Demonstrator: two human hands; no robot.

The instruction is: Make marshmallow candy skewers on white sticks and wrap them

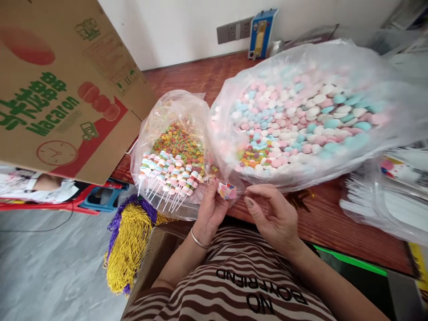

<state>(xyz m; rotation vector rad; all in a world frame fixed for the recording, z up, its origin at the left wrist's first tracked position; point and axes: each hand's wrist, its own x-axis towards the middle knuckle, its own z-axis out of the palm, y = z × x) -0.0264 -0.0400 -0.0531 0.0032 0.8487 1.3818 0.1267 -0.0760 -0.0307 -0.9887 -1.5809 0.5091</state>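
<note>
Close in front of me, my left hand (214, 205) is closed around a small pink printed piece (227, 191) with red and blue patches, which looks like a candy wrapper. Facing it from the right, my right hand (276, 218) has curled fingers. Its thumb and forefinger are slightly apart, and nothing shows between them. Left of my left hand, a clear bag (180, 100) holds small ring-shaped candies (180, 140) in mixed colours. Candy skewers (170, 171) on white sticks lie at its mouth. A larger clear bag (361, 58) of pink, white and blue candies (294, 120) lies beyond my right hand.
A printed cardboard box (110, 62) stands at the left. White sticks in a bag (361, 200) lie at the right. A blue device (262, 33) stands by the wall. Gold and purple beaded strings (132, 245) hang below the red-brown table's (337, 218) left front.
</note>
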